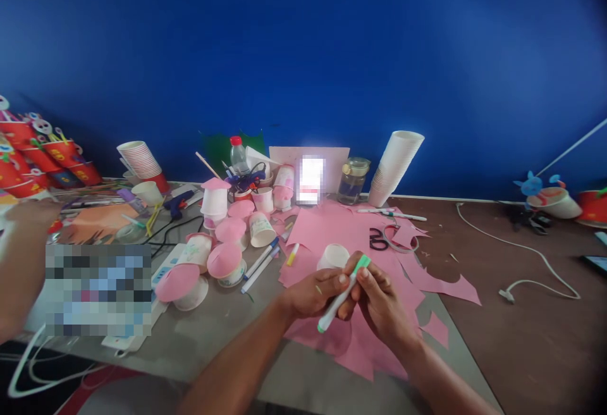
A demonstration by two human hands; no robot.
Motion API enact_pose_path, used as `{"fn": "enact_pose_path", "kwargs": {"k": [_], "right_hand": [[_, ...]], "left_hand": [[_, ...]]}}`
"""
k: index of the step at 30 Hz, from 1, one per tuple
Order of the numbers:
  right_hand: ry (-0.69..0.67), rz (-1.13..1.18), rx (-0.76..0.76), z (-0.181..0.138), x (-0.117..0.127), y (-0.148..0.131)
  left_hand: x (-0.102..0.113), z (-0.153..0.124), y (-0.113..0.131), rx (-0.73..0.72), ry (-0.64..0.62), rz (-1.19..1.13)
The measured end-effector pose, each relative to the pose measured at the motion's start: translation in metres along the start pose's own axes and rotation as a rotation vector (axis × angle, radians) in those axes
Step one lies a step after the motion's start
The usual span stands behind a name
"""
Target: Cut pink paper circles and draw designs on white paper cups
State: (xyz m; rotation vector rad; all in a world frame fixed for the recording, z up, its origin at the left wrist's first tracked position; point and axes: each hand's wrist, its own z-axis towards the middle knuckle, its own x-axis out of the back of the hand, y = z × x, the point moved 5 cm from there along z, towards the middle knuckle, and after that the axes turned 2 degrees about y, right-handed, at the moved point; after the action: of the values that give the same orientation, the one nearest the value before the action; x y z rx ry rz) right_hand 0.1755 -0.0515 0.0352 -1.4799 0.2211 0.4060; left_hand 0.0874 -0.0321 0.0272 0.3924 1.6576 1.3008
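Observation:
Both my hands meet over sheets of pink paper (332, 228) on the table. My left hand (315, 291) is closed round the white barrel of a green-tipped marker (339, 298). My right hand (379, 298) pinches the marker's green cap end near the top. Just behind my fingers stands a white paper cup (332, 255). Black-handled scissors (378, 238) lie on the pink paper beyond it.
Several cups with pink tops (225, 260) stand at centre left, with pens (260, 263) beside them. A tall stack of white cups (396, 165), a glass jar (353, 179) and a bottle (238, 154) line the back. A white cable (521, 247) crosses the brown surface at right. Another person's arm (19, 263) is at far left.

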Motion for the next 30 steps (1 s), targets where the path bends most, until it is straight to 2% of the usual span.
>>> {"fn": "enact_pose_path", "kwargs": {"k": [5,9,15,20,26,28,30], "right_hand": [[0.162,-0.193,0.126,-0.007,-0.003,-0.015],[0.266,-0.279,0.147,-0.009,-0.004,-0.024],[0.154,-0.100,0.072,-0.004,-0.002,-0.015],[0.200,-0.016,0.074,-0.002,0.002,-0.021],[0.164,0.032,0.083,-0.001,0.001,-0.016],[0.171,-0.009,0.107,0.003,0.006,-0.023],[0.231,-0.064,0.191,0.008,0.025,-0.043]], "left_hand": [[-0.015,0.000,-0.004,0.021,-0.134,-0.118],[-0.017,0.000,-0.003,0.040,-0.157,-0.190],[-0.015,-0.007,0.002,0.069,-0.208,-0.194],[-0.020,-0.009,-0.001,0.149,-0.264,-0.315],[-0.017,-0.002,0.004,0.175,-0.221,-0.308],[-0.016,-0.003,0.007,0.167,-0.218,-0.297],[-0.018,-0.008,0.007,0.179,-0.236,-0.220]]}}
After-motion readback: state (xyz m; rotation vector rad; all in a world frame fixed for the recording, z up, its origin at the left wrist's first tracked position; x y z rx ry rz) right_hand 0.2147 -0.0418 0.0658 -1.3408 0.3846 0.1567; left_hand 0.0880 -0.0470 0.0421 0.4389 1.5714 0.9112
